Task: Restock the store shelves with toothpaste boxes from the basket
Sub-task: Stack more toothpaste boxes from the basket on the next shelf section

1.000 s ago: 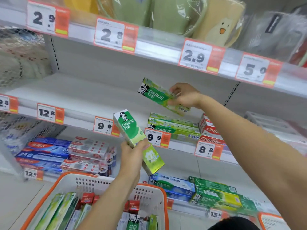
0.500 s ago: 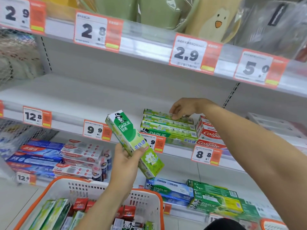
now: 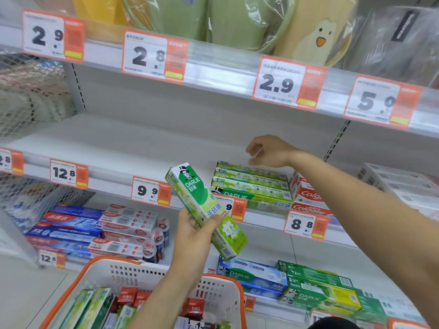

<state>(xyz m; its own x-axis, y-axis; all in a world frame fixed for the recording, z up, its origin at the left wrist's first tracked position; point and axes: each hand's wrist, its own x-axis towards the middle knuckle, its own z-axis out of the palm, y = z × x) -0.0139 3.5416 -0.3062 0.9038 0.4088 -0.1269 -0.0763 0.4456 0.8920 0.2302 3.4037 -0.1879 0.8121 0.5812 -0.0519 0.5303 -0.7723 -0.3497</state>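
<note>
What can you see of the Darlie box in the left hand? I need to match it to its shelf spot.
The box is a long, slim carton, seemingly glossy card. Its upper part is white and green with a top-hatted figure and the word DARLIE; lower down it is pale green with blue Chinese characters and a white flower, and a small code sits near the bottom end. It looks closed and undented. It is tilted, top end up and to the left, in front of the 9.9 tags. The left hand grips its middle; nothing else touches it.
</note>
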